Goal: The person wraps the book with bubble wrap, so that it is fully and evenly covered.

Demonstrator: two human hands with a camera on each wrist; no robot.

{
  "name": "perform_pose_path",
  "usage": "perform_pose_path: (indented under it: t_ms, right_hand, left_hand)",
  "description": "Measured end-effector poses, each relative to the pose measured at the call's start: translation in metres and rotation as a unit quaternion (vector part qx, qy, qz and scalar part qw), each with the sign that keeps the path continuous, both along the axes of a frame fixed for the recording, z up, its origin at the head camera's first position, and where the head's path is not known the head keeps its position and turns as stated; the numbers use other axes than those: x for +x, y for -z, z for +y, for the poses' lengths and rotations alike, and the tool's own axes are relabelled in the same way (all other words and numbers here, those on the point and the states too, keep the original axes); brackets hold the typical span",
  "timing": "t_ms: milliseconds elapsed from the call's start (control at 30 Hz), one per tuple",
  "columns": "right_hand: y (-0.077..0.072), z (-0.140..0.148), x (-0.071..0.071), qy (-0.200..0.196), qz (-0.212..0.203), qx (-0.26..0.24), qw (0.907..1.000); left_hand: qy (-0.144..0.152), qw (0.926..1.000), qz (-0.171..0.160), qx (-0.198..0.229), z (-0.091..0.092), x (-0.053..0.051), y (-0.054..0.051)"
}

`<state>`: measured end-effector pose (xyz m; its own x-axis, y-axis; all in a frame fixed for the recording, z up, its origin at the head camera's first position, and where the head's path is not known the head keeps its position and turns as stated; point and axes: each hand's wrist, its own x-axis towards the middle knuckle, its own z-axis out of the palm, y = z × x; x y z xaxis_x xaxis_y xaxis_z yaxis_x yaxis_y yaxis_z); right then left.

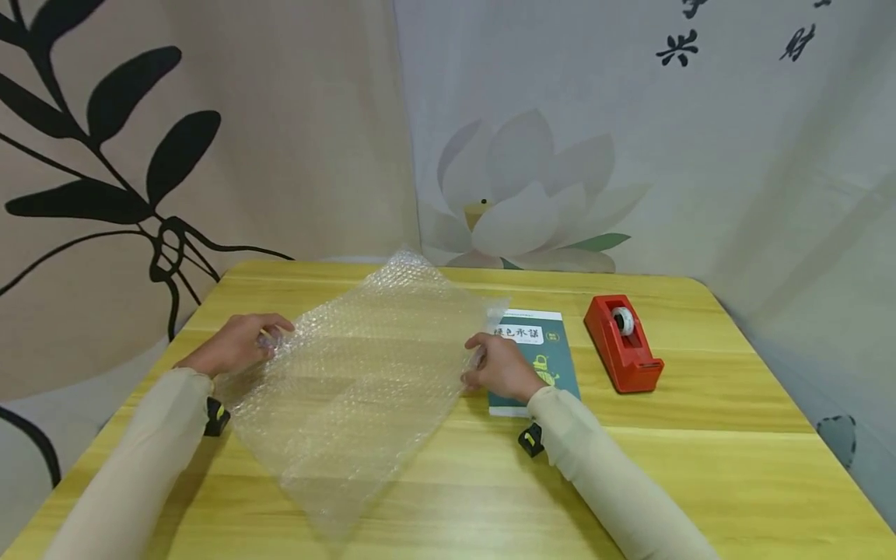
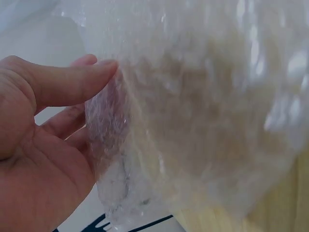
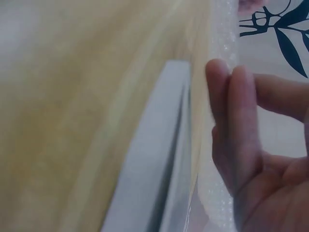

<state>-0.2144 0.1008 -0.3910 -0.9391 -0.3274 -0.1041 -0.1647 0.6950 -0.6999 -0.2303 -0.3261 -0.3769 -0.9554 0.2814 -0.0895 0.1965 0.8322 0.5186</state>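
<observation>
Bubble wrap, a clear sheet turned like a diamond, spans the left and middle parts of the wood-grained surface, one corner pointing away from the person and one toward the near edge. From my remote station I see it held on two sides. The left hand pinches the left side, with the thumb laid over the plastic and the other fingers behind it, as the left wrist view confirms. The right hand grips the opposite margin, its fingers and thumb brought close together about the edge. I cannot tell how much of the sheet touches the wood below.

Beneath the right hand lies a green book with pale bands at top and bottom; the sheet's right corner overlaps its upper left part. Farther right, apart from the book, stands a red tape dispenser fitted with a roll of tape. Behind the surface I note a pale cloth backdrop, printed with dark leaves, a lotus and brush-written characters.
</observation>
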Motion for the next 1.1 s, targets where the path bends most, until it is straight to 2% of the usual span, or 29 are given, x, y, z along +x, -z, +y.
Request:
perform_pose_path:
  t_ms: [67, 100, 167, 400, 600, 933, 1000, 1100]
  right_hand:
    - [0.001, 0.000, 0.002, 0.003, -0.008, 0.001, 1.0000]
    - [0.002, -0.001, 0.003, 0.003, -0.012, -0.001, 0.9999]
    - [0.004, -0.001, 0.004, 0.004, -0.020, -0.008, 0.9998]
    - [0.004, 0.000, 0.009, -0.001, -0.025, -0.006, 0.9997]
    - [0.001, 0.002, 0.010, -0.008, -0.026, -0.016, 0.9995]
    - [0.002, 0.005, 0.006, 0.003, -0.019, -0.009, 0.9998]
    - [0.002, 0.006, 0.005, 0.001, -0.020, -0.010, 0.9997]
    - [0.000, 0.009, 0.005, -0.001, -0.035, -0.027, 0.9990]
  left_hand:
    - [0.000, 1.0000, 0.007, -0.006, 0.000, -0.003, 0.001]
    - [0.012, 0.9990, 0.032, -0.030, -0.001, -0.004, 0.001]
    - [0.013, 0.9985, 0.039, -0.035, 0.000, -0.008, 0.001]
    - [0.007, 0.9987, 0.040, -0.032, 0.004, -0.015, 0.003]
    - [0.005, 0.9985, 0.035, -0.041, 0.008, -0.017, -0.002]
    - [-0.006, 0.9982, 0.017, -0.057, 0.014, -0.013, -0.007]
    - [-0.002, 0.9976, 0.023, -0.065, 0.014, -0.011, -0.008]
    - [0.007, 0.9952, 0.051, -0.083, 0.019, -0.007, -0.012]
